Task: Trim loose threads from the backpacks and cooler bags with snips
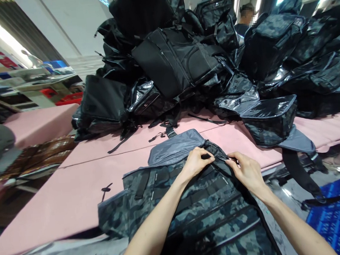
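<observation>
A dark camouflage backpack (212, 210) lies in front of me on the pink-covered table, its grey-lined flap (174, 146) folded out at the far end. My left hand (198, 162) is closed in a pinch on the black edge at the top of the backpack. Just right of it, my right hand (246, 170) has its thumb and fingers pressed together on a small thin shiny tool (222, 158), which points toward the left fingertips. The tool's exact kind is too small to make out.
Black and camouflage backpacks (176, 60) are heaped across the back of the pink table (74, 182). An open camouflage bag (271, 121) hangs near the right edge. A blue plastic crate (338, 212) stands lower right. Another person (245, 19) is behind the heap.
</observation>
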`<state>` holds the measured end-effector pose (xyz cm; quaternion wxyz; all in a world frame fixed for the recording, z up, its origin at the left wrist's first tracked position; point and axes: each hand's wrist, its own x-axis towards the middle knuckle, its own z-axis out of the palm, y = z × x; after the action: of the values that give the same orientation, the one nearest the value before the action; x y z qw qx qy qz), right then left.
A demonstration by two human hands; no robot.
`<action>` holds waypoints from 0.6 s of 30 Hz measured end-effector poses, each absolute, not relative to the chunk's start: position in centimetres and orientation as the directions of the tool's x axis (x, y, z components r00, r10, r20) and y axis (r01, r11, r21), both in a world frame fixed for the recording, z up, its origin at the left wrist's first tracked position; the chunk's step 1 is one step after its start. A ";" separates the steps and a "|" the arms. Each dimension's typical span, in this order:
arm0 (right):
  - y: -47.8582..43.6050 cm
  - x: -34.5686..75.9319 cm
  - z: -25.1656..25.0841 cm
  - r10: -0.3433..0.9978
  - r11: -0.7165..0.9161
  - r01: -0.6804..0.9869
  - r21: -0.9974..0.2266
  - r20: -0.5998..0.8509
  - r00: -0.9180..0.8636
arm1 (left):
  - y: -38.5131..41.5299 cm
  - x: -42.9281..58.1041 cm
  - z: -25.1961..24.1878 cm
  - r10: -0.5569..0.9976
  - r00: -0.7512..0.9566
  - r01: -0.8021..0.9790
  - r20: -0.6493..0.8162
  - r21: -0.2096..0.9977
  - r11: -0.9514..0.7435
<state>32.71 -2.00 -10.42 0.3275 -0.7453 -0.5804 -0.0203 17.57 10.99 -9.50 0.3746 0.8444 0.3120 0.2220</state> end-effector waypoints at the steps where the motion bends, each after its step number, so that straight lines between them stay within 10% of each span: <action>1: -2.0 32.6 -10.4 0.853 -0.117 0.876 -0.467 0.405 0.330 | 11.0 17.6 -9.5 0.693 0.707 0.357 0.142 0.774 -0.523; 18: -2.0 31.8 -10.3 0.828 -0.168 0.949 -0.265 0.485 0.282 | 10.5 17.7 -9.6 0.699 0.685 0.352 0.208 0.745 -0.566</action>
<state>31.80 -2.01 -10.31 0.2647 -0.7557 -0.5880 -0.1146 17.72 10.51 -9.58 0.3479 0.8493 0.3094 0.2489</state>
